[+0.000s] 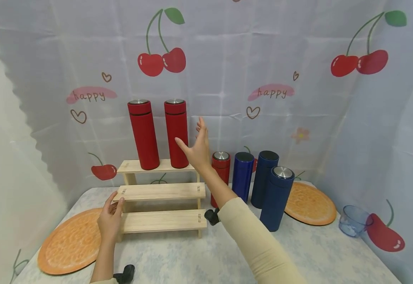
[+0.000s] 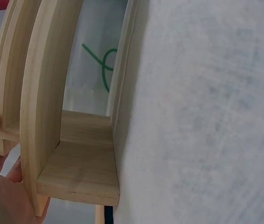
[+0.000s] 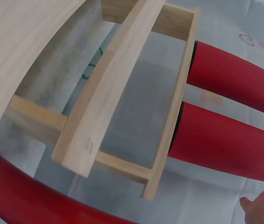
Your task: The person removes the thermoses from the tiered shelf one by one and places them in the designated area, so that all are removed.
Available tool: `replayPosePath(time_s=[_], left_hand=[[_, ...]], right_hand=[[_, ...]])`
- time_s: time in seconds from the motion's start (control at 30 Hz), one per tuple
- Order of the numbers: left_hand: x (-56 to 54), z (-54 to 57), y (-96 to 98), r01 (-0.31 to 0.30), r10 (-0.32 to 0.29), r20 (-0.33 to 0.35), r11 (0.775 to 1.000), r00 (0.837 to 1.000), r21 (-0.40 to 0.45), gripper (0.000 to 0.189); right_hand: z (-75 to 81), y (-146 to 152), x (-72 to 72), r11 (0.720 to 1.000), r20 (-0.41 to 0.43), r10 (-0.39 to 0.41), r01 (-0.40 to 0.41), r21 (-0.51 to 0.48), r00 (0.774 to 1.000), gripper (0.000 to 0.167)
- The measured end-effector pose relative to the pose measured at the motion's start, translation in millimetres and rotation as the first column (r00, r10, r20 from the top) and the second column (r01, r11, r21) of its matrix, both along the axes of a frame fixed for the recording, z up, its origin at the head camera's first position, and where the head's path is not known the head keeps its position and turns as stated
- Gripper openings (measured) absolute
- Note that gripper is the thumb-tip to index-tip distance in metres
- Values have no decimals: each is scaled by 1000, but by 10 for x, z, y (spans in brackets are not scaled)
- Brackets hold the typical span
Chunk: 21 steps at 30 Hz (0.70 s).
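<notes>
Two tall red thermos flasks, a left one (image 1: 144,136) and a right one (image 1: 176,136), stand upright on the top step of a three-step wooden shelf (image 1: 160,191). My right hand (image 1: 197,152) is raised just right of the right flask, fingers extended and thumb spread; the thumb overlaps the flask in the head view. Nothing sits in that hand. At the shelf's left end, my left hand (image 1: 110,221) holds the edge by the middle step, its fingers partly hidden behind the wood in the left wrist view. The middle and bottom steps are bare.
Right of the shelf stand a shorter red flask (image 1: 220,169), a bright blue flask (image 1: 243,177) and two dark blue flasks (image 1: 277,199). Round orange placemats lie at left (image 1: 71,242) and right (image 1: 309,203). A clear blue cup (image 1: 352,221) is near the right edge. A cherry-print curtain hangs behind.
</notes>
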<state>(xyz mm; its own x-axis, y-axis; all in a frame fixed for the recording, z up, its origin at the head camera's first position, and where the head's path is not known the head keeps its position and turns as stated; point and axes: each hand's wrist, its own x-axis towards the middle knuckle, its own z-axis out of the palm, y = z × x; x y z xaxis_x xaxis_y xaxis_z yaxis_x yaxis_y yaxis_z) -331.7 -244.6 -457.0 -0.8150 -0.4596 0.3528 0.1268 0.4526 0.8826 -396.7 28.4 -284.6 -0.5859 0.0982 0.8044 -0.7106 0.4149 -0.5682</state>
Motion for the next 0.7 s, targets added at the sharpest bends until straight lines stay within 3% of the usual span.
replayPosePath(time_s=[0.2, 0.4, 0.5, 0.7], left_hand=[[-3, 7, 3, 1, -1, 12, 1000, 1000, 3, 48], [0, 12, 15, -3, 3, 2, 1000, 1000, -4, 47], [1, 13, 17, 3, -3, -4, 1000, 1000, -5, 47], [9, 19, -6, -3, 3, -8, 1000, 1000, -15, 47]], right_hand=[[-87, -119, -167, 998, 159, 56, -57, 6, 986, 99], [-145, -207, -210, 995, 322, 42, -67, 68, 946, 107], [-148, -225, -202, 995, 353, 5, -41, 94, 936, 106], [-176, -230, -124, 990, 342, -72, 26, 139, 937, 105]])
